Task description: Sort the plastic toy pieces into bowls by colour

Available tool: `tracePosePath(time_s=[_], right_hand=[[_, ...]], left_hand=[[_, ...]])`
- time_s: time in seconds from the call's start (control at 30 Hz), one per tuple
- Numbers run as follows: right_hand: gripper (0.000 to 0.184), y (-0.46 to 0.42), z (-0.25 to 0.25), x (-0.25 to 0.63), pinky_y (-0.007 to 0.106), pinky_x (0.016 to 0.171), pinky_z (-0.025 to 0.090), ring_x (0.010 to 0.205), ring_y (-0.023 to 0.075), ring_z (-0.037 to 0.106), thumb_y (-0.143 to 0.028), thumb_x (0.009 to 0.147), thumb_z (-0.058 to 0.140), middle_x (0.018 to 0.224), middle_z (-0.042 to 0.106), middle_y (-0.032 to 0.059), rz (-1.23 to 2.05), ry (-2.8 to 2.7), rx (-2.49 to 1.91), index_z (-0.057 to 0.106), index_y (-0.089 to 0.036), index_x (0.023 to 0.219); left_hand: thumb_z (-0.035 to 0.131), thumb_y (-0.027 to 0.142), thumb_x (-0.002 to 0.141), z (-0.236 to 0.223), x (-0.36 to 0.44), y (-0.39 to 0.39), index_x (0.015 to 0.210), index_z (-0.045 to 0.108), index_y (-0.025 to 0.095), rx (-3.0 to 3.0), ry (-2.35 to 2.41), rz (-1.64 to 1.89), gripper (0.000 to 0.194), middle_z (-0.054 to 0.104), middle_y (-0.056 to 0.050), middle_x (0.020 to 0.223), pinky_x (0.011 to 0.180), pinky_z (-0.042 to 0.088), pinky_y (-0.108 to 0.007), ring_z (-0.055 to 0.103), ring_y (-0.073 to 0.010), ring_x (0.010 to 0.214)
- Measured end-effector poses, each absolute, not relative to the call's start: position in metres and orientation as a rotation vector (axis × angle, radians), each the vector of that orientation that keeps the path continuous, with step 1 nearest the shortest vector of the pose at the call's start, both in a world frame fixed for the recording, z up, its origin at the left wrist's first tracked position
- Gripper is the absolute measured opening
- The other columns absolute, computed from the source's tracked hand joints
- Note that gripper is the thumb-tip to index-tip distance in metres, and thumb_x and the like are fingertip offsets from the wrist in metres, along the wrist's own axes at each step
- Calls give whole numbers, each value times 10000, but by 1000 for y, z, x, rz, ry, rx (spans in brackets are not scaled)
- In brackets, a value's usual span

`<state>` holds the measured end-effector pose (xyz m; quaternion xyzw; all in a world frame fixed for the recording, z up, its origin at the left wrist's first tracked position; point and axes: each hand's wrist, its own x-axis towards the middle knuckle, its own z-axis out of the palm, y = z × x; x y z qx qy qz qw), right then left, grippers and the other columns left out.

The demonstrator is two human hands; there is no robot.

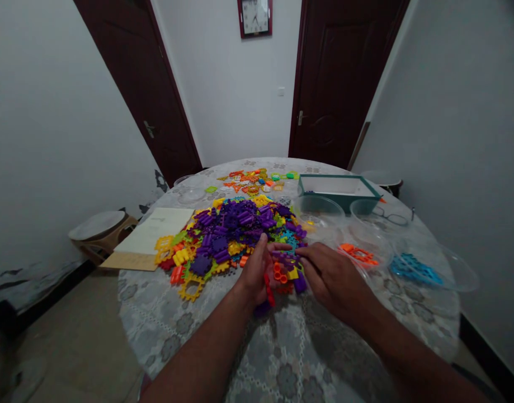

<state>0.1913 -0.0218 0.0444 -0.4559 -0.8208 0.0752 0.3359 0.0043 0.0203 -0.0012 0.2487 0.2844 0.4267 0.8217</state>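
Observation:
Near the front of the table, my left hand (254,271) is curled around several plastic building pieces. Among them are an orange piece of joined tubes (278,273) and a red piece (269,290). My right hand (334,280) comes in from the right, its thumb and fingers pinching the edge of a purple piece (287,258) that spans the gap between both hands. Just beyond my hands lies a heap of interlocking plastic pieces (234,221), mostly purple on top with yellow, orange, green and blue ones around. My palm hides part of what the left hand holds.
A green-edged box (338,193) stands at the back right. In front of it are clear plastic bowls (321,210), with orange pieces (359,254) and blue pieces (414,268) in containers. Glasses (393,217) lie right; an open booklet (154,232) lies left. More loose pieces (252,182) lie behind.

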Motion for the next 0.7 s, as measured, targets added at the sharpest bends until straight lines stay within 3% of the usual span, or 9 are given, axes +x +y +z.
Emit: tracePosePath(time_s=[0.13, 0.37, 0.47, 0.6, 0.7], right_hand=[[244, -18, 60, 208, 339, 887, 519, 976, 208, 707, -225, 999, 498, 1076, 756, 69, 338, -2007, -1312, 702, -203, 1130], [210, -3, 77, 252, 275, 636, 467, 700, 152, 630, -328, 976, 544, 800, 693, 4, 776, -2093, -1373, 717, -216, 930], [246, 16, 70, 273, 272, 568, 474, 612, 143, 594, -398, 940, 594, 755, 679, 11, 844, -1799, -1417, 726, -196, 991], [522, 43, 54, 293, 293, 580, 537, 706, 158, 648, -421, 892, 633, 1097, 743, 87, 687, -1263, -1345, 601, -204, 1366], [570, 48, 46, 300, 284, 565, 542, 744, 154, 665, -363, 883, 600, 1303, 690, 120, 671, -1211, -1319, 559, -206, 1428]], left_hand=[[408, 651, 1002, 1, 2, 23, 1110, 674, 87, 508, 577, 955, 632, 657, -84, 746, 308, 361, -158, 596, -129, 488], [427, 594, 1021, 8, -2, 23, 1098, 690, 78, 523, 602, 1008, 584, 640, -77, 766, 297, 365, -148, 592, -120, 516], [417, 586, 1026, 9, -1, 22, 1096, 691, 78, 511, 612, 1006, 581, 632, -71, 761, 298, 366, -147, 587, -116, 510], [400, 578, 1031, 7, 2, 23, 1102, 685, 78, 518, 584, 1002, 580, 628, -73, 761, 297, 368, -150, 575, -117, 499], [411, 580, 1025, 7, 3, 23, 1103, 684, 81, 528, 559, 1008, 575, 623, -71, 756, 297, 368, -150, 570, -119, 502]])
